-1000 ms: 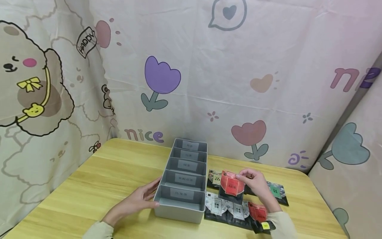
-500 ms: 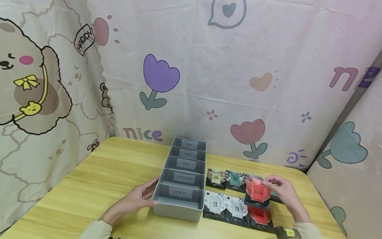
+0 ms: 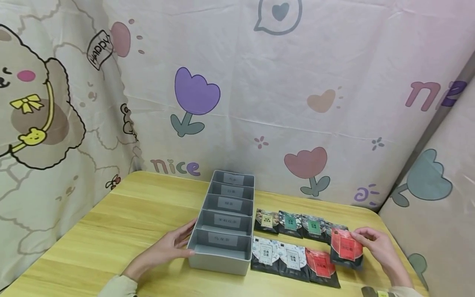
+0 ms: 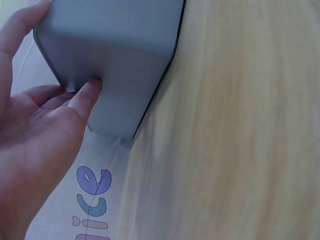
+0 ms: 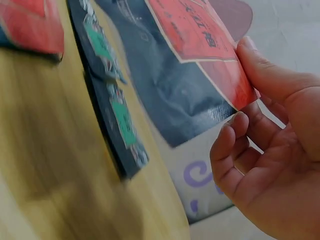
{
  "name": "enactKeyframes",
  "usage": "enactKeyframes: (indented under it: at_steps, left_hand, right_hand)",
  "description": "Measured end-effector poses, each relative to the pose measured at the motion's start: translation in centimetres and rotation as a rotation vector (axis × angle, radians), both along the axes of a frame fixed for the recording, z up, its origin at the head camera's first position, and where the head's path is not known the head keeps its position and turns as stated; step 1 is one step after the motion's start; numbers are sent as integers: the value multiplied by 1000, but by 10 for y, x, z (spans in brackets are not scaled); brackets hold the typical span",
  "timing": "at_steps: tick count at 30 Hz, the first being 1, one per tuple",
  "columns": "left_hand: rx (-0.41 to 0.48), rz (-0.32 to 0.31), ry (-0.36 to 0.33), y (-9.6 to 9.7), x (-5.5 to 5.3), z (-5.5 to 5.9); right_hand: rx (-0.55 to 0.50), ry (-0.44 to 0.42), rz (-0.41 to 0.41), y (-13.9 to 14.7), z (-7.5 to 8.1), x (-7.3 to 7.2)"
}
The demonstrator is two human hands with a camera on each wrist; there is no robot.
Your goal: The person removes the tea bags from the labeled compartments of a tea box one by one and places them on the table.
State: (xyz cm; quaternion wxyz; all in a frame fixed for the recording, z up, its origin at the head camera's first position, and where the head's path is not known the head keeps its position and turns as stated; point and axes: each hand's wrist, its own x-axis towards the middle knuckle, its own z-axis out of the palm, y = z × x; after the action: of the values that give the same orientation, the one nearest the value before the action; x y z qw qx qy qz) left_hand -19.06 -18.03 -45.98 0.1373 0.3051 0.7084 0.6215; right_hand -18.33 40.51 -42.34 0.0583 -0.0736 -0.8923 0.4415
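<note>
My right hand (image 3: 382,249) pinches the edge of a red and black tea packet (image 3: 346,246) between thumb and fingers. The packet hangs tilted over the right end of the back row of packets, partly covering a dark one (image 3: 335,227) there. In the right wrist view the thumb lies on its red face (image 5: 200,35). My left hand (image 3: 163,249) rests against the near left corner of a long grey divided box (image 3: 219,264). Its thumb touches the front corner and its fingers touch the left wall, as the left wrist view also shows.
Right of the box lie two rows of tea packets. The back row has a yellow-labelled packet (image 3: 266,221) and green-labelled ones (image 3: 290,224). In front are two white packets (image 3: 265,255) and a red one (image 3: 320,266). Paper labels (image 3: 222,239) mark the box's several compartments.
My right hand has carried the red packet rightward, from above the front white packets to the right end of the back row. My left hand has stayed at the box.
</note>
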Motion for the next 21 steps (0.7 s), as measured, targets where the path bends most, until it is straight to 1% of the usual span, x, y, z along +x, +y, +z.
enactKeyframes:
  at_steps: [6,10,14,17,21]
  left_hand:
    - [2,-5,3,-1,0,0]
    - [4,-9,3,-1,0,0]
    - [5,-7,10,-1,0,0]
    - [5,-8,19,0,0,0]
    - [4,-7,21,0,0,0]
  right_hand:
    - [28,-134,-19,16,-4,9]
    - [50,-205,-26,26,-9,15]
    - [86,-216,-39,30,-14,17]
    - [115,-195,-45,29,-15,17]
    - [113,-176,-35,26,-16,17]
